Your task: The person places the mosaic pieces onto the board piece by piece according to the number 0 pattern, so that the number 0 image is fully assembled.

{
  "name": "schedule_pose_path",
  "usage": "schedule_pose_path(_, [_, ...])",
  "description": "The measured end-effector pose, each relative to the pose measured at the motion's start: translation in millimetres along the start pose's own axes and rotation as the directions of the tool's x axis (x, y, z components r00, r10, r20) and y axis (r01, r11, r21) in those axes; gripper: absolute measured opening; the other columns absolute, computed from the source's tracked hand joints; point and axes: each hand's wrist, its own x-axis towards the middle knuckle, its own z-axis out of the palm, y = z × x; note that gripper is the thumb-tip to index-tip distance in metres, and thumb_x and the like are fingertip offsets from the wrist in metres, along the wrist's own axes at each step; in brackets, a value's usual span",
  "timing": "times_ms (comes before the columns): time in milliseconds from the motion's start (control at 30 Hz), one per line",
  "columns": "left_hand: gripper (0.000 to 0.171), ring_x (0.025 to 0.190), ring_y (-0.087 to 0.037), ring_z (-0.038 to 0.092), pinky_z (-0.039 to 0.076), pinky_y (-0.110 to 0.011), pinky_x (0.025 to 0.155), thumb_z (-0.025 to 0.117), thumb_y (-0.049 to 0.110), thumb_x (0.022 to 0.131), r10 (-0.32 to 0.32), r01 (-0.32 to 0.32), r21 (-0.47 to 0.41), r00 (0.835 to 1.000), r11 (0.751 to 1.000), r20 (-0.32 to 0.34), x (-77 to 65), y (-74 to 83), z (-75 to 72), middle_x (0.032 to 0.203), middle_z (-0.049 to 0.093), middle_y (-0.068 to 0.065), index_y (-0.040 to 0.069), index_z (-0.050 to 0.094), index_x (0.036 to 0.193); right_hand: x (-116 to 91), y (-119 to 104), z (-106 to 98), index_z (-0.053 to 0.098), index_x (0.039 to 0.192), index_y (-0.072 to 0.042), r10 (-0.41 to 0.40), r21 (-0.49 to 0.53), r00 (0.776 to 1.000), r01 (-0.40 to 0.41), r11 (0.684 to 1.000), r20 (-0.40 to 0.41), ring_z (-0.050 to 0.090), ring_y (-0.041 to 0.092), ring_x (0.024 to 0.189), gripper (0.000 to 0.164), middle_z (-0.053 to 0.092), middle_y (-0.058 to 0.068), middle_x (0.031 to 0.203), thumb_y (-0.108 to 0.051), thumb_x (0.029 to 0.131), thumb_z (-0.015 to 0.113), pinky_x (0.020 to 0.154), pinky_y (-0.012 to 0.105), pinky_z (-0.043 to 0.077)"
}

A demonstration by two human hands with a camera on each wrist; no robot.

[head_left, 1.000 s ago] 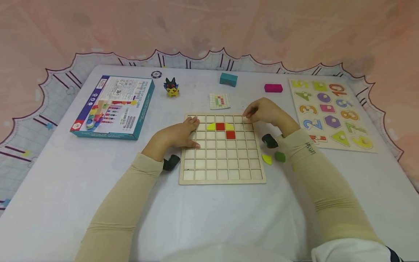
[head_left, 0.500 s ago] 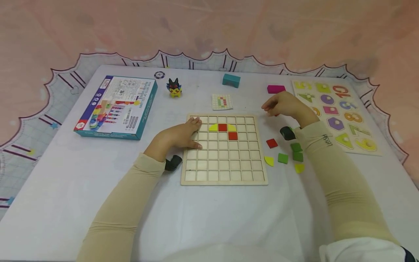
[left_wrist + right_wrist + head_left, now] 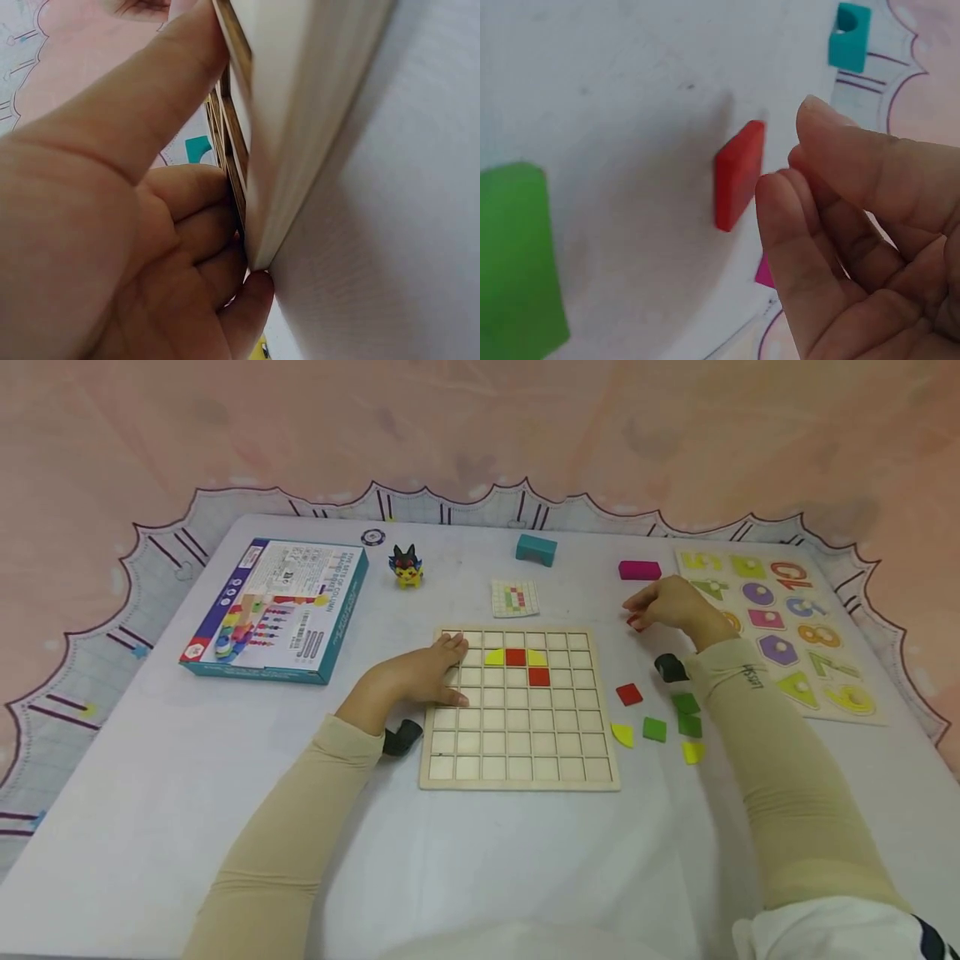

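My left hand (image 3: 427, 675) rests on the left side of the wooden grid board (image 3: 519, 780), fingers and thumb extended across its edge; the left wrist view shows thumb (image 3: 161, 86) on the grid. In the board lie two yellow quarter-round tiles (image 3: 495, 657) and two red square tiles (image 3: 538, 677). My right hand (image 3: 671, 607) is right of the board, just over a red square tile (image 3: 635, 624). In the right wrist view that red tile (image 3: 739, 176) stands just off the fingertips, with thumb and fingers apart. Another red tile (image 3: 628, 694) lies nearer.
Green square tiles (image 3: 655, 729) and yellow quarter-rounds (image 3: 622, 735) lie right of the board. Behind it are a pattern card (image 3: 515, 599), a teal block (image 3: 536, 550), a magenta block (image 3: 640, 570) and a toy figure (image 3: 407, 567). A box (image 3: 285, 610) lies left, a number puzzle (image 3: 847, 710) right.
My right hand has moved right, from the board's far right corner to the red tile on the table. My left hand stays on the board. The head view has shifted slightly.
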Motion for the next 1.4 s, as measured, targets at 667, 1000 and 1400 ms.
schedule_pose_path(667, [0.092, 0.142, -0.027, -0.006, 0.006, -0.042, 0.116, 0.063, 0.037, 0.085, 0.019, -0.019, 0.023, 1.000, 1.000, 0.002, -0.4, 2.2, -0.2, 0.155, -0.003, -0.014, 0.001, 0.005, 0.147, -3, -1, 7, 0.063, 0.117, -0.003, 0.106, -0.118, 0.992, -0.114, 0.986, -0.066, 0.041, 0.032, 0.111, 0.032, 0.054, 0.019, 0.124, -0.003, 0.085, 0.059, 0.101, 0.050, 0.034])
schedule_pose_path(1000, [0.093, 0.142, -0.028, -0.006, 0.007, -0.042, 0.116, 0.064, 0.037, 0.085, 0.016, -0.016, 0.029, 1.000, 0.999, 0.009, -1.0, 2.5, -2.3, 0.155, -0.003, -0.014, 0.001, 0.005, 0.147, -6, 4, 12, 0.064, 0.109, 0.003, 0.081, -0.120, 0.989, -0.096, 0.988, -0.127, 0.044, 0.031, 0.099, 0.028, 0.056, 0.021, 0.114, -0.008, 0.083, 0.065, 0.091, 0.047, 0.040])
schedule_pose_path(1400, [0.093, 0.142, -0.028, -0.006, 0.006, -0.043, 0.116, 0.063, 0.038, 0.085, 0.011, -0.011, 0.017, 1.000, 1.000, 0.009, 2.1, -1.6, -0.5, 0.155, -0.003, -0.014, 0.002, 0.005, 0.147, -11, 10, 9, 0.063, 0.111, 0.003, 0.099, -0.062, 0.987, -0.107, 0.992, -0.125, 0.044, 0.032, 0.100, 0.029, 0.055, 0.022, 0.115, -0.009, 0.085, 0.063, 0.091, 0.048, 0.040])
